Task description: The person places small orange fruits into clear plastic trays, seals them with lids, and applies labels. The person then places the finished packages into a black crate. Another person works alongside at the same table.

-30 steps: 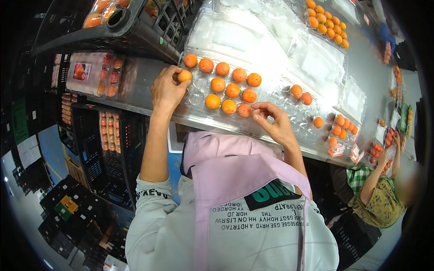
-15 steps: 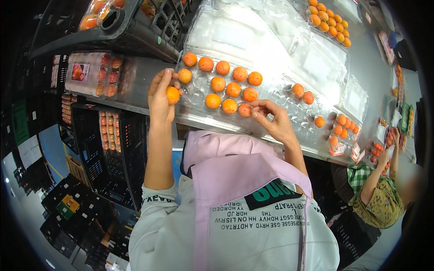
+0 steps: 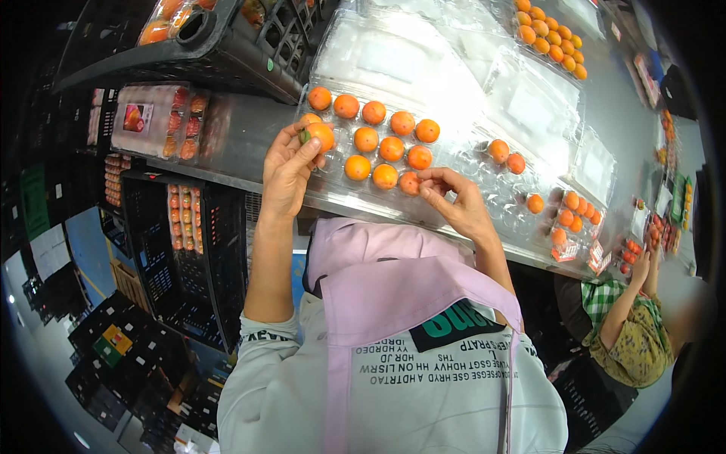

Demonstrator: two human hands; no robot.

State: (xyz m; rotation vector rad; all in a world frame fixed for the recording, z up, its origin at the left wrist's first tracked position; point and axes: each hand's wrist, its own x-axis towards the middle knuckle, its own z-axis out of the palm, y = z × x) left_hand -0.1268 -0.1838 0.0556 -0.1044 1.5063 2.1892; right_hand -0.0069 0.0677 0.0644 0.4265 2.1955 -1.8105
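Note:
My left hand [image 3: 296, 159] grips an orange persimmon [image 3: 321, 138], green calyx showing, over the left end of a clear plastic tray [image 3: 333, 168]. Another fruit behind it is partly hidden. The tray holds several persimmons [image 3: 391, 149] in rows, with some bare cups at the left. My right hand [image 3: 442, 189] has thumb and forefinger on the persimmon [image 3: 410, 183] at the tray's lower right corner, which still sits in its cup. Just to the right, another clear tray [image 3: 495, 181] carries a few fruits.
A black crate [image 3: 249, 68] stands at upper left, beside packed fruit boxes [image 3: 147, 122]. Stacked clear trays [image 3: 378, 45], a full tray [image 3: 550, 38] and smaller packs [image 3: 575, 216] lie on the metal table [image 3: 227, 136]. A co-worker [image 3: 628, 333] works at right; black crates [image 3: 151, 257] stand at left.
My left hand left one persimmon in a left cup, drew back with another, then moved up and right over the tray with it. My right hand stayed at the corner fruit.

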